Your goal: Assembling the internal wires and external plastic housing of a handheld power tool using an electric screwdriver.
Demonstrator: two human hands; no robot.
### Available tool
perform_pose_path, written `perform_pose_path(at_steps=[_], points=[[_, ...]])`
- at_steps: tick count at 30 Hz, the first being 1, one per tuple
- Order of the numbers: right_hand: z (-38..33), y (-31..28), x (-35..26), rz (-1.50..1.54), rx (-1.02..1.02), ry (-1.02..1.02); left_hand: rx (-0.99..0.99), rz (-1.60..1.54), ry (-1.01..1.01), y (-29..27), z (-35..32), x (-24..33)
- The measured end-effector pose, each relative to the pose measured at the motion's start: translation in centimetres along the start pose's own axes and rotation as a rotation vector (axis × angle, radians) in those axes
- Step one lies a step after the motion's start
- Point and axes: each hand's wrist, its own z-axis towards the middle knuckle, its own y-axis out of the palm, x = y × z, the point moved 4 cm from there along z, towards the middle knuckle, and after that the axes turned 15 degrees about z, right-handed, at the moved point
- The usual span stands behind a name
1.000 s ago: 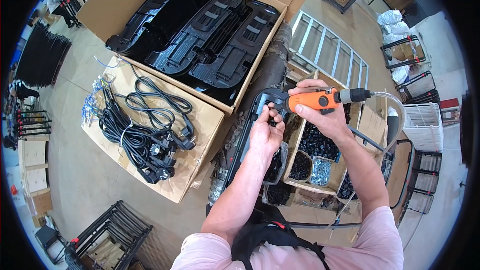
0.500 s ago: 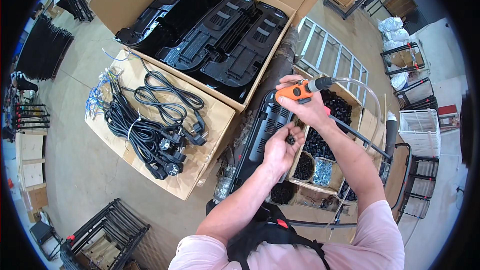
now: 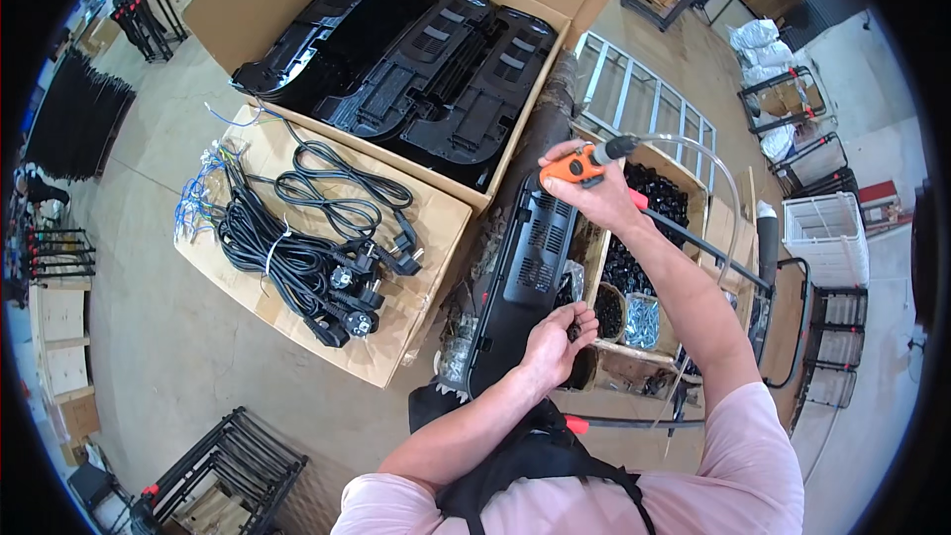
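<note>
A long black plastic housing (image 3: 515, 307) with vent slots lies lengthwise before me. Over its far end my right hand (image 3: 606, 200) grips an orange air screwdriver (image 3: 573, 168) with a clear hose (image 3: 728, 163). The tool's tip is hidden, so I cannot tell whether it touches the housing. My left hand (image 3: 555, 347) is beside the housing's right edge, palm up, its fingers curled around small dark pieces, probably screws. Just past that hand stands a wooden parts box (image 3: 666, 359) holding black parts (image 3: 624, 263) and silver screws (image 3: 642, 321).
Left of the housing, a bundle of black power cords (image 3: 287, 253) with plugs lies on a cardboard box (image 3: 426, 228). Behind it, an open carton (image 3: 223, 15) holds several black plastic shells (image 3: 426, 69). A metal ladder-like frame (image 3: 649, 89) lies beyond the parts box.
My left hand has drawn back toward me along the housing, away from the screwdriver. My right hand and the tool have shifted slightly to the left and away from me.
</note>
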Motion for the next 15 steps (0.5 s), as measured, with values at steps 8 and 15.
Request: perform_pose_path(at_steps=[8,15], points=[[-1.0,-1.0,-0.8,-0.092,0.111,-0.033,0.039,0.219,0.056,-2.1,-0.6,-0.9],[-8.7,-8.6,-6.9,0.093,0.230,-0.156,0.073,0.512,-0.124,-1.4,0.4,-5.5]])
